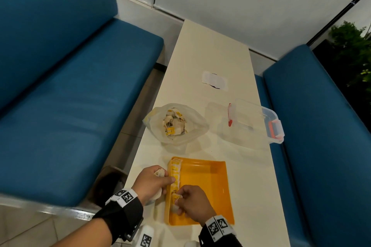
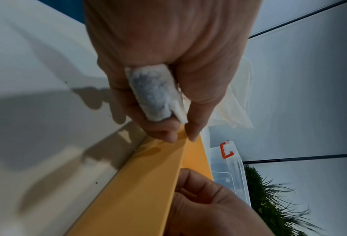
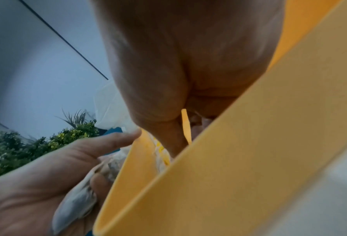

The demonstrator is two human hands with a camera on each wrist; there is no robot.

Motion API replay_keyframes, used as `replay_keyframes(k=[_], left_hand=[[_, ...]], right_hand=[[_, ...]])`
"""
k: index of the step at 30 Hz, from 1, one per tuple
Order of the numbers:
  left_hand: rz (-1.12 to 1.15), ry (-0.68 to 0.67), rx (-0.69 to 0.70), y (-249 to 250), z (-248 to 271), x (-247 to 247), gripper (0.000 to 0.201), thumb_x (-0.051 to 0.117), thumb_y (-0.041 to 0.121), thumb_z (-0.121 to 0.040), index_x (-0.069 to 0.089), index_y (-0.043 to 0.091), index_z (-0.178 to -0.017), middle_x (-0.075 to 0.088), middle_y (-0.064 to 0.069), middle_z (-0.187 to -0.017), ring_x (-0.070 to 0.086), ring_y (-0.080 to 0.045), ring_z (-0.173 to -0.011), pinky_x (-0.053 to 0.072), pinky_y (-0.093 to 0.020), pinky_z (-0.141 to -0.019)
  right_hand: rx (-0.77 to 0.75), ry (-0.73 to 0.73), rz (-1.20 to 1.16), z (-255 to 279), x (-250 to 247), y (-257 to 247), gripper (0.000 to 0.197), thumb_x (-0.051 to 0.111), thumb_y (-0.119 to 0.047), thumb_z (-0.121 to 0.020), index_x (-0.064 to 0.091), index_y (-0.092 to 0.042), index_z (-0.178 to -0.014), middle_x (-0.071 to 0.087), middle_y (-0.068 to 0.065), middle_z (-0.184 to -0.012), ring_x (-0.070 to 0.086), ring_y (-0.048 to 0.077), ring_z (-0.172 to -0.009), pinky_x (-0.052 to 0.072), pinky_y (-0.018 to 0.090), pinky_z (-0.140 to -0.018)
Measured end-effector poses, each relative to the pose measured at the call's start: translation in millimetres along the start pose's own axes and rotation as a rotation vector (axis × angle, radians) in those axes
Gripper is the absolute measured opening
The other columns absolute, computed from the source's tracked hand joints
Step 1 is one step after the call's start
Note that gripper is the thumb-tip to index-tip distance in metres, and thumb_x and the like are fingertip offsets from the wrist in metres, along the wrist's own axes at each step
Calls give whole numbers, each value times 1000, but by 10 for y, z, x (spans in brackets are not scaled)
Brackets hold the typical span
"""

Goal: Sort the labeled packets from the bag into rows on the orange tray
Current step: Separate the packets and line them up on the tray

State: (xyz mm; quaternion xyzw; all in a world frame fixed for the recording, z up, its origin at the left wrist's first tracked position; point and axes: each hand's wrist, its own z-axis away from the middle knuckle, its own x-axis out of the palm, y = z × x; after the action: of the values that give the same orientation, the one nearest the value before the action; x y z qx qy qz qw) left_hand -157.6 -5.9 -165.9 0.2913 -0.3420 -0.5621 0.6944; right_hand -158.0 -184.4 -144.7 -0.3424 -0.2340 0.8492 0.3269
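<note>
Risk: right hand fingers pinching a tea bag could topple the row beside them, while left hand fingers clutch spare tea bags.

Both hands, left and right, curled, fingers pinching.

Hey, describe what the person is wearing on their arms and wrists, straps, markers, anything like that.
Both hands, the left hand and the right hand, are bare, without gloves or visible rings. Each wrist carries a black strap-like wrap topped by a white band printed with square black-and-white coded markers; the right wrist's band looks the same. A white marker block sits below the left wrap.
</note>
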Motion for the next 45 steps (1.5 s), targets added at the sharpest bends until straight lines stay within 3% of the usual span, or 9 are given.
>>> replay_keyframes(k=[9, 16, 23, 25, 28, 31, 36, 41, 45], left_hand=[[-2, -4, -24, 24, 36, 15, 25, 87, 7, -75, 65, 1, -85, 63, -13, -60, 55, -24, -47, 45, -27, -49], [9, -6, -44, 33, 48, 17, 26, 85, 6, -77, 65, -3, -90, 63, -11, -58, 55, -22, -45, 44, -25, -46], [50, -56, -78, 52, 105, -24, 32, 82, 22, -84, 64, -3, -95, 61, -17, -68, 55, -24, -50, 45, -31, -52], [178, -85, -153, 98, 157, -70, 41, 71, 41, -91, 64, 2, -99, 60, -17, -75, 54, -25, -52, 44, -30, -51], [297, -152, -271, 227, 258, -172, 54, 45, 58, -101, 62, 8, -114, 62, -14, -82, 53, -24, -51, 36, -22, -43], [295, -213, -273, 353, 357, -228, 64, 34, 64, -101, 61, 9, -121, 65, -16, -88, 57, -27, -54, 37, -21, -43], [204, -298, -222, 507, 448, -158, 66, 28, 63, -102, 60, 11, -128, 69, -17, -82, 59, -28, -52, 42, -21, -41], [121, -349, -211, 572, 483, -100, 68, 31, 64, -100, 62, 9, -125, 65, -12, -70, 59, -25, -48, 42, -21, -39], [164, -374, -162, 646, 529, -109, 47, 39, 45, -106, 64, 8, -121, 66, -13, -77, 60, -19, -46, 41, -20, -37]], right_hand=[[-71, 153, 122, -20, 115, -27, 17, 66, -2, -74, 59, -14, -84, 60, -2, -64, 59, 3, -50, 54, 33, -58], [-75, 219, 147, -108, 163, -49, 26, 68, -8, -70, 51, -21, -85, 64, 5, -75, 68, 27, -70, 57, 44, -66], [-55, 216, 128, -117, 158, -77, 29, 66, -3, -66, 48, -20, -82, 67, 11, -77, 69, 27, -65, 57, 45, -61], [-57, 212, 134, -85, 124, -88, 29, 69, -8, -69, 51, -21, -87, 67, 4, -80, 67, 18, -70, 57, 35, -62], [-151, 295, 170, -45, -7, -174, 24, 74, -18, -80, 57, -25, -95, 61, -9, -91, 58, 4, -83, 43, 14, -64], [-296, 340, 141, 25, -135, -366, 20, 74, -23, -83, 62, -31, -96, 62, -11, -96, 56, 2, -77, 43, 12, -67], [-470, 205, 52, 139, -187, -712, 26, 77, -26, -81, 67, -34, -103, 63, -15, -106, 61, 8, -79, 51, 17, -73], [-433, 91, 127, 115, -106, -780, 24, 73, -20, -79, 69, -31, -100, 67, -12, -99, 60, 8, -74, 56, 28, -72], [-410, 103, 83, 94, -144, -721, 24, 73, -12, -80, 70, -29, -97, 69, -6, -95, 49, 3, -63, 48, 16, -64]])
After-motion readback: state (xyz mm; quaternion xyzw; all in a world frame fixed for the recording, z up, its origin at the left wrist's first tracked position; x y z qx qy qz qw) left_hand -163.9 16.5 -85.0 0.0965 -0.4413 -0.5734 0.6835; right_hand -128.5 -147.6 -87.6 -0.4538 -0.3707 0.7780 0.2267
